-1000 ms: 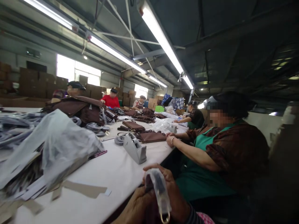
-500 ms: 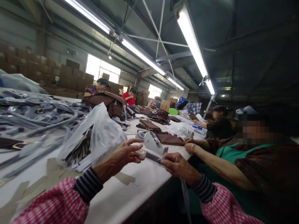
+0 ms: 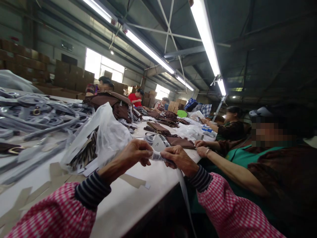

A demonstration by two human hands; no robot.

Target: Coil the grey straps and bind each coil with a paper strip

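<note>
Between my two hands a strap in clear plastic wrap (image 3: 156,156) is held above the table's edge. My left hand (image 3: 138,152) pinches its left end, and my right hand (image 3: 178,158) is closed round the other end. A long pale strip (image 3: 184,195) hangs below my right hand, past the table edge. Just behind the strap stands a white tape dispenser (image 3: 159,144), partly hidden by my hands. Left of my left hand, a translucent plastic bag (image 3: 109,132) holds many thin strips.
Wrapped straps (image 3: 49,115) pile up at the left, with beige card pieces (image 3: 37,195) nearer. Brown bags (image 3: 116,102) lie farther back. A person in green (image 3: 237,162) sits close on the right, hands on a brown pouch (image 3: 182,142).
My left hand has closed on the strap's left end, where its fingers were spread before. My right hand has moved slightly left and up, and the hands are closer together.
</note>
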